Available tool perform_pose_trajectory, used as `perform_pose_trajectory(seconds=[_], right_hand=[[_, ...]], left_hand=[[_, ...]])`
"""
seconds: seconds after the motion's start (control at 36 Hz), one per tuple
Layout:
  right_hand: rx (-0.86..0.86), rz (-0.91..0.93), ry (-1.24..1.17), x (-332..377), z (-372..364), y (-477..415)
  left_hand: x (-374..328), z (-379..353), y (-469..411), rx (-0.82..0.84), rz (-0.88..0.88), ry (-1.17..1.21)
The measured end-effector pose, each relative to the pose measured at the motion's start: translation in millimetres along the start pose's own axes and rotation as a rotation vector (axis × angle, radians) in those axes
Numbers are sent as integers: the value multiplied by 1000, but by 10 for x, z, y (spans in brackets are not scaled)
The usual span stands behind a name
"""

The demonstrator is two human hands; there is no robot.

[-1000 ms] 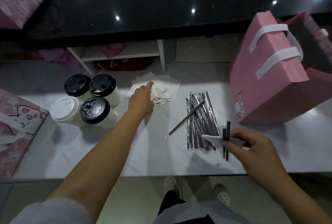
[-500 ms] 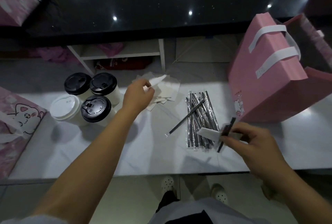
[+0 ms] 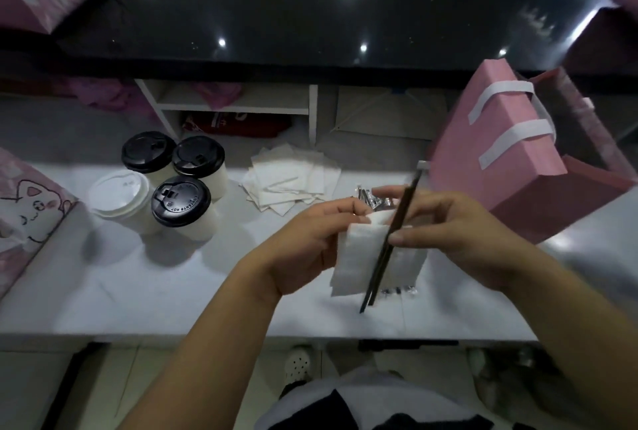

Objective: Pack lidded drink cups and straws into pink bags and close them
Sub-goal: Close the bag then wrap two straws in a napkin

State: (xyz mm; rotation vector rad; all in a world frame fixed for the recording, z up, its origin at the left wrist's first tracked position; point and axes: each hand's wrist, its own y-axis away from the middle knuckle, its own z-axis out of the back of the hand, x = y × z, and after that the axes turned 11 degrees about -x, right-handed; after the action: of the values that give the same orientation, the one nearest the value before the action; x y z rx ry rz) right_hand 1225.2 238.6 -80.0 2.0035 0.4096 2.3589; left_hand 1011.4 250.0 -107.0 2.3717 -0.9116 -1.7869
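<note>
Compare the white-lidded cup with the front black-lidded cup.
The white-lidded cup has a white lid; the front black-lidded cup a black one. The black lid shows raised lettering and a tab; the white lid looks nearly plain. The white-lidded cup stands left of the black-lidded one. Both stand upright with white bodies.

Between left hand (image 3: 303, 243) and right hand (image 3: 459, 232) a napkin (image 3: 357, 257) and two straws (image 3: 379, 264), four cups (image 3: 165, 188) well left of them, napkin stack (image 3: 290, 181) beyond, straw pile (image 3: 374, 200) beneath the hands, bag (image 3: 483, 167) right of the right hand.
</note>
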Motion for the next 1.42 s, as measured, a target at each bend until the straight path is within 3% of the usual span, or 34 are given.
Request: perform_pose_trajectory(seconds=[0.25,0.33,0.5,0.67,0.81,0.94,1.11,1.28,1.42], right_hand=[[-123,-74,-244,-201,-69,-14],[-170,-72,-308,-298,-65,28],[-255,-133,-356,-579,8,136],[-237,-184,-434,-848,72,253],[-177,-260,-501,-1001,37,265],[-29,-268,-605,-1060,-53,336],[73,-301,-568,-939,-337,453],[120,-250,-497,-720,-899,605],[244,-206,-366,-539,-1729,788]], left_hand=[[138,-13,209,41,20,125],[263,-120,218,-69,-24,25],[579,-454,215,-469,-155,-353],[696,-706,375,-464,-91,-434],[812,-780,606,-609,-5,-520],[993,-822,889,-733,16,-398],[1096,-665,1286,-803,-59,-261],[1022,-159,1754,-615,-39,223],[1072,411,2289,-524,-53,251]])
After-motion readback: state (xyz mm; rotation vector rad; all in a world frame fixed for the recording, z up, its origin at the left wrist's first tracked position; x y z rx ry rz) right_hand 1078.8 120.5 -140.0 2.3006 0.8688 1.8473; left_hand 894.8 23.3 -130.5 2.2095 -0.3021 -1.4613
